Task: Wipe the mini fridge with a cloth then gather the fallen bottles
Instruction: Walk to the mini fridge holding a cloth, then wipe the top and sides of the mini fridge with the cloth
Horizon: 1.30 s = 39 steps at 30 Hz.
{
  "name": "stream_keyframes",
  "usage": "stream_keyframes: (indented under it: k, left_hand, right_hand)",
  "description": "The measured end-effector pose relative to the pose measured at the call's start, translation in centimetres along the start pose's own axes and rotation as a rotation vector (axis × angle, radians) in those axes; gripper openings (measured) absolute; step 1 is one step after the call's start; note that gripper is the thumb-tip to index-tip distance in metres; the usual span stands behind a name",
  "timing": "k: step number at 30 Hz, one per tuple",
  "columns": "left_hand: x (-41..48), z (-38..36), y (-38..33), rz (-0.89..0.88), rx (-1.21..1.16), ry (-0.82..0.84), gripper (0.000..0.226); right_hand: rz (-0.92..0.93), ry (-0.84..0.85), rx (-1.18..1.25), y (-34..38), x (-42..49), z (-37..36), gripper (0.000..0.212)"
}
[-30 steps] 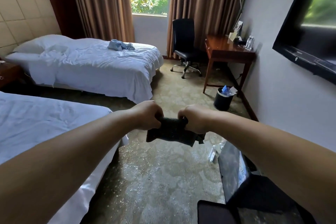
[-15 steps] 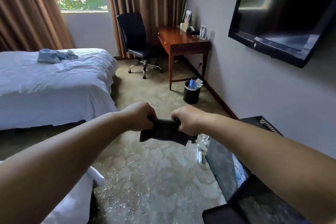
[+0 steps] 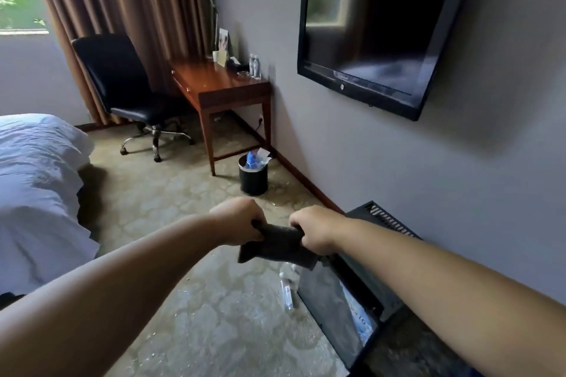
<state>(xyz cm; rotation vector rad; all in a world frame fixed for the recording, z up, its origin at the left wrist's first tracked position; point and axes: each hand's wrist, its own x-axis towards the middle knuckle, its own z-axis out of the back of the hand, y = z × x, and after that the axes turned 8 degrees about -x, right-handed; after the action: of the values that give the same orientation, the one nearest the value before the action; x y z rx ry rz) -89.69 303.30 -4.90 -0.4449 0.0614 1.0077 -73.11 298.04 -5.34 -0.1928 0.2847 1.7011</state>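
The mini fridge (image 3: 324,300) sits low on the carpet (image 3: 214,330) against the wall (image 3: 398,162), at the right of my view. Nothing on its dark front or vented top tells me it has been wiped. I judge the wiping has not begun, since the cloth is in the air in front of the fridge and not touching it.

My left hand (image 3: 242,222) and right hand (image 3: 315,231) are both curled into fists round the top edge of the dark cloth (image 3: 275,246), one at each end. It is pulled taut between them and its lower part hangs free. It reads to me as readying the cloth for the first pass over the fridge.

The second half of the job is untouched too. A clear bottle (image 3: 286,291) lies on its side on the carpet, just beside the near front corner of the fridge and below the hanging cloth. I can make out only this one for certain; anything beyond it is too blurred to name. So both parts are left: wipe first, then free a hand and gather what lies on the carpet.
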Motion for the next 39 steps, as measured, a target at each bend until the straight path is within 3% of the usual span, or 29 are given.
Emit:
stream_keyframes:
  k: [12, 17, 34, 39]
  left_hand:
    - [16.1, -0.2, -5.3, -0.242, 0.231, 0.185, 0.026]
    - [21.8, -1.5, -7.5, -0.396, 0.248, 0.243, 0.028]
    - [41.4, 3.0, -4.6, -0.818, 0.260, 0.534, 0.032]
    - [43.4, 2.0, -3.8, -0.819, 0.189, 0.710, 0.026]
  right_hand:
    - [-0.208, 0.044, 0.052, -12.3, 6.4, -1.4, 0.014]
    - [-0.384, 0.073, 0.145, -16.1, 7.2, -2.8, 0.024]
    - [-0.797, 0.122, 0.398, -19.1, 19.1, 1.0, 0.010]
    - [-0.860, 0.197, 0.500, -19.2, 19.8, 1.0, 0.041]
